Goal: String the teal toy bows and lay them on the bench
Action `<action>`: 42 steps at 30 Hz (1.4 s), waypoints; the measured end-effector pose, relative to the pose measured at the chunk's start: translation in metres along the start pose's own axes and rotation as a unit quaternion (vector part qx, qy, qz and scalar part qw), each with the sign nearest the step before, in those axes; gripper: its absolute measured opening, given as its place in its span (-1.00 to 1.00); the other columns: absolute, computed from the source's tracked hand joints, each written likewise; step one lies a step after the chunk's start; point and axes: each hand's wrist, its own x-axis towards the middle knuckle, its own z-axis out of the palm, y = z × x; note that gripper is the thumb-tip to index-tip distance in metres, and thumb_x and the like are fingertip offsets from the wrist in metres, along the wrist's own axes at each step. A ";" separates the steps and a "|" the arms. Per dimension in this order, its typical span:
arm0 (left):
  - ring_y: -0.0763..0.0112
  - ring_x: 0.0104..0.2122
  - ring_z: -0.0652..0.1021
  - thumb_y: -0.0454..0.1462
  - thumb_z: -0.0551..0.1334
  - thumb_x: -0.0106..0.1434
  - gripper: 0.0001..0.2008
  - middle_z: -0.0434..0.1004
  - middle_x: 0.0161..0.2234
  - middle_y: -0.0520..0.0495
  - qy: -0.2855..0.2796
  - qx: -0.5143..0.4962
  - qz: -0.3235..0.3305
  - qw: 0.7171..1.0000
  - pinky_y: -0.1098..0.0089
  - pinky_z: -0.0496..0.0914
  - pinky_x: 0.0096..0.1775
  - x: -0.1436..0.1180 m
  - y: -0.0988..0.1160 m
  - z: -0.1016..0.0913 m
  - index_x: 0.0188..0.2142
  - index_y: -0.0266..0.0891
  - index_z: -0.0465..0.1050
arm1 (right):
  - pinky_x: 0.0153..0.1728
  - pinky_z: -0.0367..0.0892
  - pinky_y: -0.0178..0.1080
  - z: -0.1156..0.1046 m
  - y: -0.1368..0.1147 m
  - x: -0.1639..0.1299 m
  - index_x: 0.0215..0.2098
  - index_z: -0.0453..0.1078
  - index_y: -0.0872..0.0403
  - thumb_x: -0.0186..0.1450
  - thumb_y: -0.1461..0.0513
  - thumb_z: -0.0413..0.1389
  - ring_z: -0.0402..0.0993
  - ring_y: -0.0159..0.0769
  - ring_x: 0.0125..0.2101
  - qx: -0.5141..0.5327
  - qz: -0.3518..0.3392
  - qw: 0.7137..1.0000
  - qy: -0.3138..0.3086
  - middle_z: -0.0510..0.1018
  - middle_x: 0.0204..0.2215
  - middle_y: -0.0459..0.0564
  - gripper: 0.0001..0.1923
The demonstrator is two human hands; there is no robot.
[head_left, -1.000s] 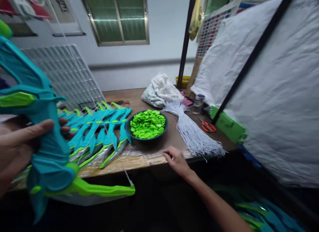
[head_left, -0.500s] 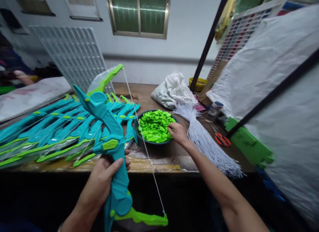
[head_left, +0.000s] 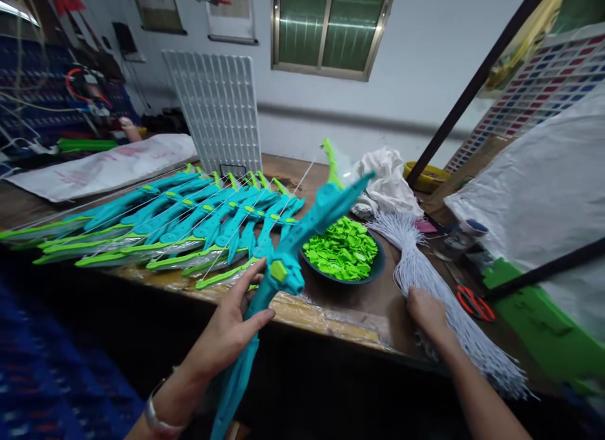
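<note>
The left hand [head_left: 231, 330] wraps the grip section of a teal plastic toy bow [head_left: 283, 263], thumb on one side and fingers spread along the other, so the bow stands tilted, its upper limb slanting up and right over the bowl [head_left: 378, 270] and its lower limb dropping below the table edge [head_left: 331, 320]. Holding it by the middle keeps both limbs and the thin white string free of the bench. A small lime-green tab sits on the handle just above the fingers, and the upper tip is lime green too.

The right hand [head_left: 428, 307] lies palm down on a bundle of white cords [head_left: 439, 282], fingers curled into the strands; whether it has pinched one out or only presses on them is hard to tell from this angle. The bundle fans from a tied neck near the crumpled white bag [head_left: 387, 181] towards the table's front edge, within easy reach.

The dark bowl, between the two hands, is heaped with small lime-green plastic pieces [head_left: 343, 248]. To the left, finished-looking bows [head_left: 179, 222] lie overlapped in a row, glossy teal with green tips, some in clear wrap. Orange-handled scissors [head_left: 475, 301] rest just right of the cords. A white grid panel [head_left: 217, 106] leans against the wall behind.
</note>
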 end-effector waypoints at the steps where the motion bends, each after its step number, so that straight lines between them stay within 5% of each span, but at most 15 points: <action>1: 0.03 0.22 0.45 -0.21 0.41 0.16 -0.15 0.33 0.26 -0.10 0.002 0.015 0.008 1.000 0.16 0.39 0.22 -0.002 -0.002 0.001 0.39 0.15 0.14 | -0.15 0.45 -0.16 -0.002 0.000 0.002 -0.23 0.49 0.20 0.43 0.33 0.13 0.56 -0.24 -0.24 -0.001 0.008 1.000 -0.013 0.59 -0.31 0.03 -0.89; 6: 0.05 0.32 0.31 -0.30 0.30 0.23 -0.25 0.26 0.34 -0.09 -0.016 0.109 0.068 0.992 0.05 0.21 0.33 -0.016 -0.020 0.006 0.38 0.06 0.17 | -0.10 0.48 -0.12 -0.015 0.007 0.008 -0.19 0.47 0.16 0.45 0.16 0.16 0.54 -0.27 -0.21 0.040 0.049 0.996 -0.064 0.57 -0.24 -0.01 -0.81; 9: 0.05 0.26 0.39 -0.29 0.26 0.24 -0.23 0.31 0.31 -0.14 -0.015 0.123 0.065 0.990 0.00 0.24 0.31 -0.024 -0.031 0.008 0.41 0.00 0.09 | -0.11 0.50 -0.13 -0.021 0.011 0.006 -0.18 0.47 0.15 0.44 0.14 0.18 0.53 -0.27 -0.20 0.104 0.065 0.991 -0.058 0.56 -0.21 -0.01 -0.79; 16: -0.03 0.29 0.35 -0.22 0.25 0.20 -0.34 0.34 0.30 -0.20 -0.007 0.181 0.073 0.981 -0.01 0.23 0.30 -0.036 -0.051 0.010 0.30 -0.18 0.27 | -0.15 0.48 -0.14 -0.041 0.012 -0.019 -0.20 0.44 0.16 0.44 0.11 0.17 0.50 -0.28 -0.23 0.299 0.091 0.947 0.071 0.53 -0.24 -0.04 -0.76; 20: 0.01 0.01 0.56 -0.22 0.26 0.17 -0.62 0.60 -0.01 -0.15 -0.078 0.190 0.031 0.978 0.11 0.42 0.08 -0.039 -0.048 0.015 -0.01 -0.23 0.52 | -0.30 0.40 -0.25 -0.058 -0.001 -0.071 -0.21 0.37 0.12 0.48 0.04 0.06 0.41 -0.36 -0.39 0.437 0.052 0.889 0.123 0.44 -0.38 -0.10 -0.70; 23: 0.15 -0.24 0.57 -0.20 0.31 0.14 -0.73 0.63 -0.24 -0.07 -0.166 0.146 -0.059 0.974 0.23 0.45 -0.13 -0.037 -0.047 0.027 -0.17 -0.24 0.54 | -0.37 0.29 -0.30 -0.060 -0.037 -0.134 -0.27 0.34 0.09 0.46 0.03 0.01 0.33 -0.38 -0.44 0.522 -0.020 0.850 0.071 0.37 -0.47 -0.14 -0.70; 27: 0.31 -0.39 0.51 -0.19 0.36 0.10 -0.71 0.59 -0.40 -0.01 -0.251 0.063 -0.147 0.955 0.37 0.37 -0.31 -0.033 -0.056 0.048 -0.20 -0.27 0.50 | -0.38 0.24 -0.32 -0.039 -0.111 -0.222 -0.40 0.43 0.09 0.30 0.11 0.15 0.35 -0.38 -0.44 0.589 -0.105 0.796 -0.092 0.46 -0.49 -0.12 -0.78; 31: 0.43 -0.54 0.42 -0.16 0.38 0.06 -0.67 0.49 -0.51 0.04 -0.289 0.006 -0.206 0.935 0.43 0.26 -0.46 -0.035 -0.071 0.061 -0.23 -0.29 0.46 | -0.46 0.20 -0.36 -0.014 -0.161 -0.277 -0.41 0.44 0.10 0.25 0.16 0.14 0.34 -0.43 -0.54 0.652 -0.086 0.722 -0.214 0.47 -0.58 -0.14 -0.84; 36: 0.48 -0.58 0.35 -0.20 0.37 0.04 -0.74 0.39 -0.57 0.10 -0.304 0.007 -0.215 0.928 0.43 0.20 -0.50 -0.042 -0.079 0.061 -0.30 -0.27 0.43 | -0.62 0.09 -0.40 0.001 -0.167 -0.291 -0.37 0.38 0.10 0.22 0.07 0.15 0.17 -0.50 -0.69 0.710 0.003 0.645 -0.282 0.42 -0.64 -0.17 -0.75; 42: 0.39 -0.52 0.39 -0.22 0.40 0.02 -0.76 0.47 -0.49 0.03 -0.272 0.011 -0.164 0.948 0.35 0.30 -0.44 -0.043 -0.064 0.065 -0.29 -0.22 0.50 | -0.64 -0.01 -0.43 -0.007 -0.157 -0.276 -0.34 0.39 0.12 0.20 -0.11 0.26 0.10 -0.54 -0.69 0.725 0.031 0.637 -0.260 0.40 -0.64 -0.17 -0.54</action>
